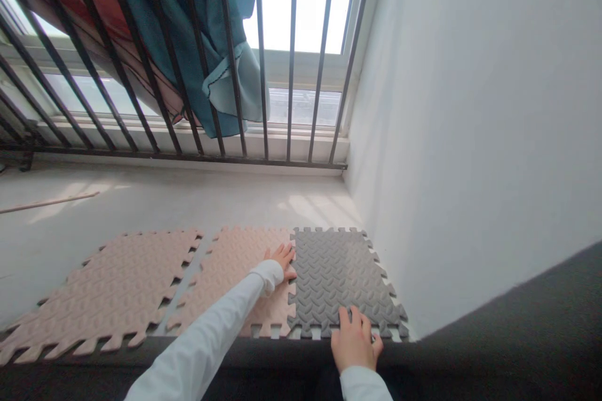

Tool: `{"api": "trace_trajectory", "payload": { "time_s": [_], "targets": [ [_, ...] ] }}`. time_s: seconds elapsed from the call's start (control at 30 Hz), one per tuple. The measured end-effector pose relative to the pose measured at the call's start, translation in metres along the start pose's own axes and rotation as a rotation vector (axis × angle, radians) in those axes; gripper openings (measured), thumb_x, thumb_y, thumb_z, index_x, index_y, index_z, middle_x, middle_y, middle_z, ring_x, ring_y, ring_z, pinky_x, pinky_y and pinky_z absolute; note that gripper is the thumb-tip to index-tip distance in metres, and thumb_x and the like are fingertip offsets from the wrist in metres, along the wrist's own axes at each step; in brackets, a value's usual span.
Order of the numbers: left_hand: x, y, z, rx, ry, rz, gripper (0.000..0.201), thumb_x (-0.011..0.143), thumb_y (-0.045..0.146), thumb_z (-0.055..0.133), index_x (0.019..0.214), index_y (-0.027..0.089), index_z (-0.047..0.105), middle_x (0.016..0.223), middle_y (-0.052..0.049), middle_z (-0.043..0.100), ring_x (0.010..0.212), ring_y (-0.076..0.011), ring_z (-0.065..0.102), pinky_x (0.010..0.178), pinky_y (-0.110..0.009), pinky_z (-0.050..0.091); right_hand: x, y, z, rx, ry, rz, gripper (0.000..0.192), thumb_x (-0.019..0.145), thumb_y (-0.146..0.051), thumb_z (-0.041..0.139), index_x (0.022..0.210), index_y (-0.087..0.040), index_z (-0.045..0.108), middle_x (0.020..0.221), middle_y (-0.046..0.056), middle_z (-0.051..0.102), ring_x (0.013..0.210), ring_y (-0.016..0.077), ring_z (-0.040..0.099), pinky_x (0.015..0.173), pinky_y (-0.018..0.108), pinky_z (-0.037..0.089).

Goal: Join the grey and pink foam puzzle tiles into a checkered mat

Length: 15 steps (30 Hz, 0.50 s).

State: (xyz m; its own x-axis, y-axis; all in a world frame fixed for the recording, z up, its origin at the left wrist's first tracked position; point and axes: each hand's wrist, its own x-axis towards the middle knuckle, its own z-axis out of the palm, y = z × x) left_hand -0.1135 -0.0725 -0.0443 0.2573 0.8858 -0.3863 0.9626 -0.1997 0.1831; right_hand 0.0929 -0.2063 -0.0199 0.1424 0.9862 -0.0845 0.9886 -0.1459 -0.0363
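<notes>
Pressing flat on the seam, the left hand (pixel 282 259) lies open where the middle pink mat (pixel 239 276) meets the grey mat (pixel 343 279), fingers spread over the interlocking teeth. The right hand (pixel 355 341) rests open, palm down, on the grey mat's near edge, gripping nothing. Progress, as judged: the grey and middle pink mats appear joined along their shared edge — teeth seated for most of its length, though the near end of the seam shows small gaps. A second pink mat (pixel 106 291) lies to the left, skewed and apart from the middle one, a strip of floor (pixel 188 200) between them — not yet joined. All three are foam tiles with a raised tread pattern and toothed edges, lying flat by the wall (pixel 470 138) below the barred window (pixel 291 44).
</notes>
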Motion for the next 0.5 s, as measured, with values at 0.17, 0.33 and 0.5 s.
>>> {"api": "trace_trajectory", "payload": {
  "time_s": [0.17, 0.33, 0.5],
  "targets": [
    [-0.004, 0.006, -0.008, 0.005, -0.01, -0.024, 0.075, 0.068, 0.05, 0.05, 0.132, 0.031, 0.017, 0.143, -0.002, 0.008, 0.129, -0.0276, 0.007, 0.094, -0.064, 0.011, -0.007, -0.012, -0.001, 0.068, -0.013, -0.213, 0.04, 0.074, -0.026, 0.039, 0.113, -0.033, 0.048, 0.129, 0.001, 0.04, 0.118, 0.0213, 0.033, 0.094, 0.045, 0.021],
    [-0.024, 0.018, -0.009, -0.008, 0.019, -0.063, 0.072, 0.069, 0.044, 0.052, 0.132, 0.028, 0.021, 0.142, -0.006, 0.013, 0.128, -0.0279, 0.013, 0.095, -0.063, 0.007, -0.02, -0.033, 0.002, 0.163, -0.159, -0.541, 0.046, 0.076, -0.04, 0.039, 0.122, -0.037, 0.037, 0.132, -0.002, 0.036, 0.119, 0.0215, 0.031, 0.098, 0.047, 0.016],
    [-0.077, 0.018, 0.022, -0.028, 0.009, -0.075, 0.071, 0.069, 0.049, 0.049, 0.132, 0.029, 0.022, 0.142, -0.007, 0.012, 0.128, -0.0297, 0.01, 0.095, -0.063, 0.009, -0.029, -0.046, -0.001, 0.115, -0.21, -0.551, 0.043, 0.074, -0.041, 0.043, 0.117, -0.036, 0.043, 0.132, 0.001, 0.037, 0.119, 0.0242, 0.029, 0.096, 0.054, 0.013]
  ]
}}
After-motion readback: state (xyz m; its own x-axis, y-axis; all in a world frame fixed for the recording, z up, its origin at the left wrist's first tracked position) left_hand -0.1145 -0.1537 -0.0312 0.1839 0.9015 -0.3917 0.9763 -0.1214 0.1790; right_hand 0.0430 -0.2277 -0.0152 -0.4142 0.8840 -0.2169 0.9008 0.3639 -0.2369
